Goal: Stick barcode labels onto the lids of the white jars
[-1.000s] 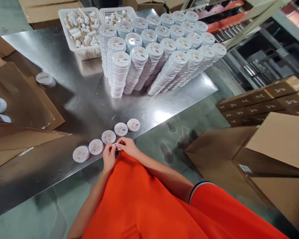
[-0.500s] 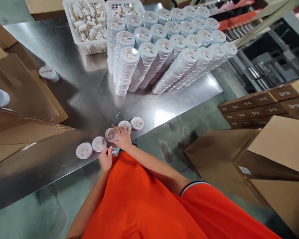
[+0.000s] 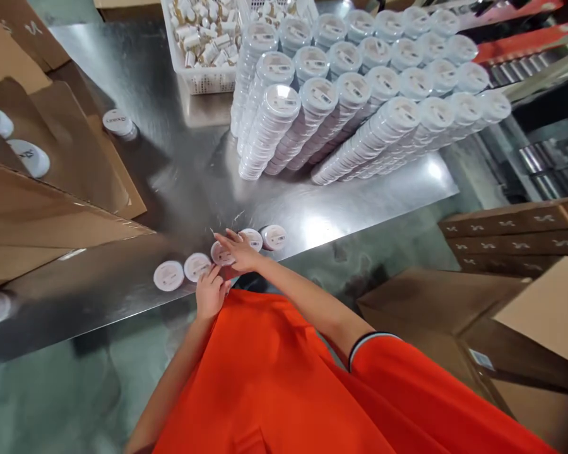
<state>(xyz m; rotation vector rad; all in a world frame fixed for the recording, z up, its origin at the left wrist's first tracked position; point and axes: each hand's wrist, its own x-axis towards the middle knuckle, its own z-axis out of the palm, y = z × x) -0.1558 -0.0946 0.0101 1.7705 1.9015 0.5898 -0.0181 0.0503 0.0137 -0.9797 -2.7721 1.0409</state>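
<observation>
My right hand (image 3: 239,249) lies with its fingers spread across a labelled round white lid (image 3: 222,254) and reaches toward the neighbouring lid (image 3: 251,238). Its fingers hold nothing that I can see. My left hand (image 3: 211,292) is just below, its fingers partly curled at the steel table's front edge (image 3: 123,296), close to the lid on the left (image 3: 197,267). Whatever may lie inside that curl is hidden. Two more lids (image 3: 168,275) (image 3: 273,237) finish the row of round containers.
Long tilted stacks of round white containers (image 3: 269,132) fill the table's far half. Behind them stands a white plastic basket (image 3: 203,79) of small cream-coloured items. Cardboard sheets and boxes (image 3: 71,157) lie at left; stacked brown cartons (image 3: 511,233) stand at right.
The small clear piece by my left hand no longer shows. My right hand has moved onto the lids with fingers spread, and the view has turned, shifting everything rightward.
</observation>
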